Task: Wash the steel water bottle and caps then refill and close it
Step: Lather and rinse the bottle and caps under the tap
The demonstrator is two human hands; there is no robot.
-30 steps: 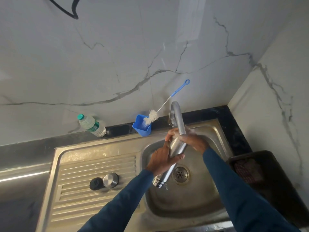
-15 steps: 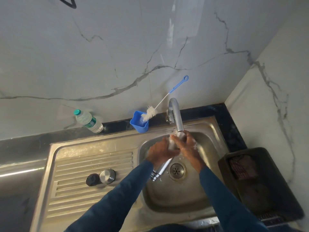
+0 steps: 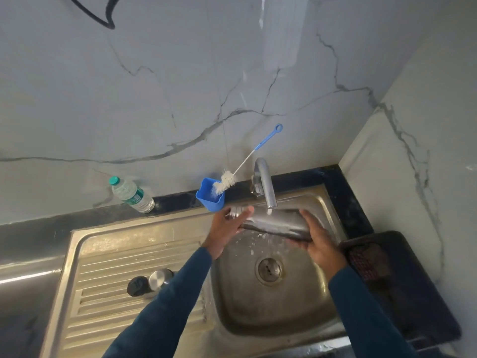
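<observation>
Both hands, left hand (image 3: 227,227) and right hand (image 3: 316,240), grip the bottle (image 3: 273,223) sideways under the running tap (image 3: 265,187) over the sink (image 3: 258,313), so rinsing seems underway, while caps (image 3: 149,281) wait unwashed-looking on the drainboard; refilling, closing remain.

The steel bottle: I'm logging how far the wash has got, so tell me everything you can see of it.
The steel bottle is a plain, shiny metal cylinder with a threaded open neck and no cap. It lies almost level over the sink basin, neck to the left, right under the tap. Water lands on its side and splashes off below. The left hand holds the neck end; the right hand cups the base.
</observation>
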